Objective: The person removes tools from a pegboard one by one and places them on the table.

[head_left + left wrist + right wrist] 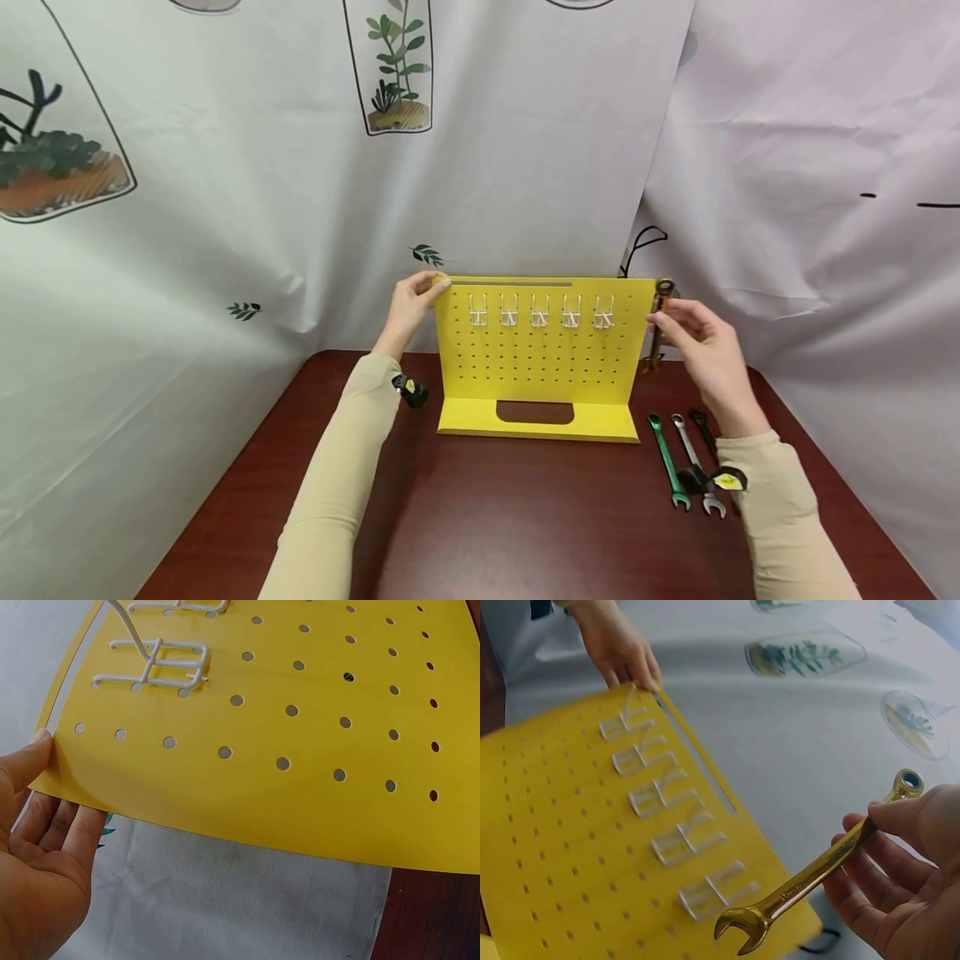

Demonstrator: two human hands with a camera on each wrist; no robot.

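A yellow pegboard [536,362] stands upright on its flat foot on the table. Along its upper part hang several white wire hooks [540,315], all bare. My left hand [412,307] pinches the board's top left corner, thumb in front and fingers behind, as the left wrist view shows. Beside the board's right edge, my right hand [705,346] holds a gold combination wrench [810,877] between thumb and fingers. In the head view the wrench is upright, ring end up; its open end [742,926] points down.
On the dark red table [480,517], to the right of the board, lie a green wrench [665,458], a silver wrench [686,442] and a black wrench [702,427], partly hidden by the right wrist. A white printed cloth [300,167] hangs behind and at the sides.
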